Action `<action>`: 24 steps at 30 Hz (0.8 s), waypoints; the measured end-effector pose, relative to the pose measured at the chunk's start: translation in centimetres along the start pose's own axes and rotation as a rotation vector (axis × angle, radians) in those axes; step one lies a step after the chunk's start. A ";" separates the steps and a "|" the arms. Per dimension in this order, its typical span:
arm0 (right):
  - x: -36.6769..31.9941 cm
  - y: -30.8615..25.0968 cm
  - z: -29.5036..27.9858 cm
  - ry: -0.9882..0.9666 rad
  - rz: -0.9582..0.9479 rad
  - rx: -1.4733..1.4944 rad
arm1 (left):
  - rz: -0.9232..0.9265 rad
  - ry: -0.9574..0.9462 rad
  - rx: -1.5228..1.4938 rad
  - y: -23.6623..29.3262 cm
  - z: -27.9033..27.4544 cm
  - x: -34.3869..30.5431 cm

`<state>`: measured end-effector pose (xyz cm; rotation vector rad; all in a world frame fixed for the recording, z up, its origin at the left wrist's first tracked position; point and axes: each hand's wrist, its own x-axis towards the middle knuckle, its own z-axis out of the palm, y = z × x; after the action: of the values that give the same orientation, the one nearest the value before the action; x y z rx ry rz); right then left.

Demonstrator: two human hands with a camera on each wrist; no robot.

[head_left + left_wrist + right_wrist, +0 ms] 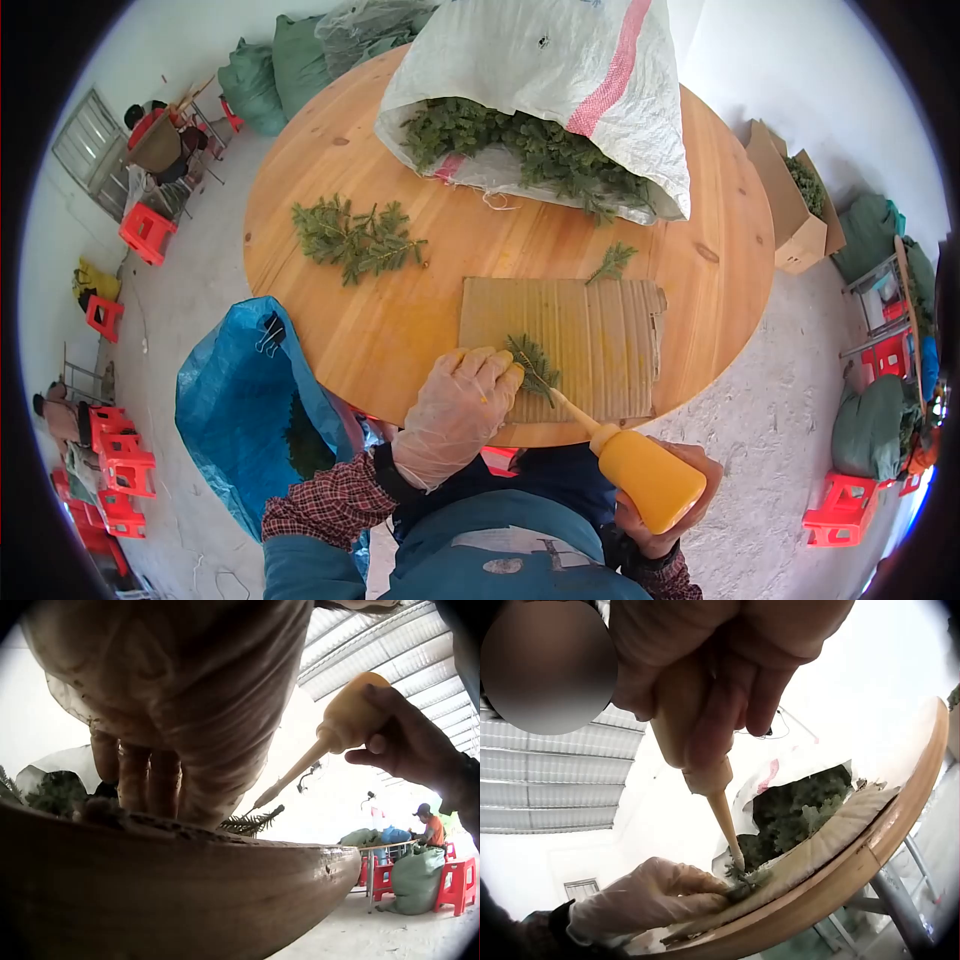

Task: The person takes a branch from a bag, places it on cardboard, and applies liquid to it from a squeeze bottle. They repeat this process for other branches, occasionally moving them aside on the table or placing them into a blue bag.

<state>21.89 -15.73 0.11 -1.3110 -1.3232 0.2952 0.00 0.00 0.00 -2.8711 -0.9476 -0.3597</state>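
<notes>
A small green sprig (533, 365) lies on a cardboard sheet (600, 330) at the near edge of a round wooden table (400, 320). My gloved left hand (505, 378) pinches the sprig's stem end against the cardboard; the right wrist view shows its fingers (697, 889) meeting at the sprig (744, 879). My bare right hand (680, 505) grips a yellow squeeze bottle (648, 478). Its long nozzle (572, 408) points at the stem just beside the gloved fingertips. From the left wrist view, the bottle (349, 716) hangs tilted above the sprig (251, 822).
A white woven sack (560, 90) spilling green sprigs lies at the table's far side. A loose pile of sprigs (355, 238) sits left of centre, a single one (612, 262) above the cardboard. A blue bag (240, 400) hangs at the table's left edge. Red stools (125, 470) and a cardboard box (795, 215) stand around.
</notes>
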 end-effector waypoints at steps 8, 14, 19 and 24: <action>-0.6 -0.7 -1.2 -0.011 -0.001 -0.034 | -0.007 0.029 0.000 0.2 -0.4 0.2; -1.3 -0.8 -1.6 0.045 0.021 -0.014 | -0.018 0.017 -0.014 0.2 -0.1 0.2; -1.9 -0.3 -2.5 0.172 0.041 -0.036 | -0.058 0.116 -0.070 -0.3 -0.9 0.8; -2.8 1.0 -3.3 0.281 0.228 -0.018 | -0.029 0.147 0.076 -0.1 -2.0 2.8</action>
<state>24.14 -19.35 -1.25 -1.4628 -0.9443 0.2455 1.68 1.36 2.65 -2.7223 -0.9552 -0.5173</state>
